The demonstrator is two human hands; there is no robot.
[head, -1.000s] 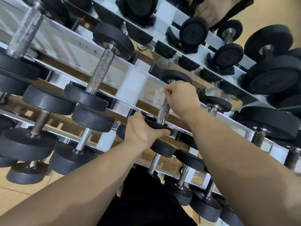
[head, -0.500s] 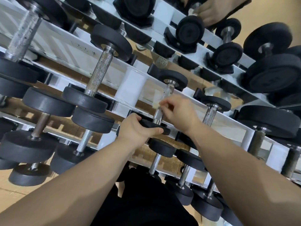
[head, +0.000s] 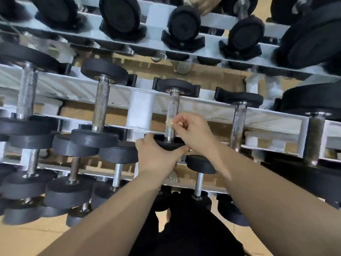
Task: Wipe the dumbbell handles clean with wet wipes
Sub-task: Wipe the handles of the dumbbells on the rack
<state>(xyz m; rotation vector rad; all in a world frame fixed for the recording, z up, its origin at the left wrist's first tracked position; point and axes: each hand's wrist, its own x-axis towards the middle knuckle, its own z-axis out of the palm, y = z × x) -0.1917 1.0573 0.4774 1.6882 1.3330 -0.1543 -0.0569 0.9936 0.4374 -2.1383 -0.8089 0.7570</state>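
In the frame centre, the left hand grips the dumbbell by its lower disc; the right hand pinches a wipe on the handle.

**Colours of the dumbbell rack**
White rack; black dumbbell head and silver cross-hatched handle at frame centre; cream wipe; tan floor, lower left.

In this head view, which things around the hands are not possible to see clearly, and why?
wipe: head view, mostly hidden under the right hand's fingers; its size is unclear.
dumbbell's near weight: head view, largely covered by the left hand.
hand at the top edge: head view, cut off by the frame and blurred.
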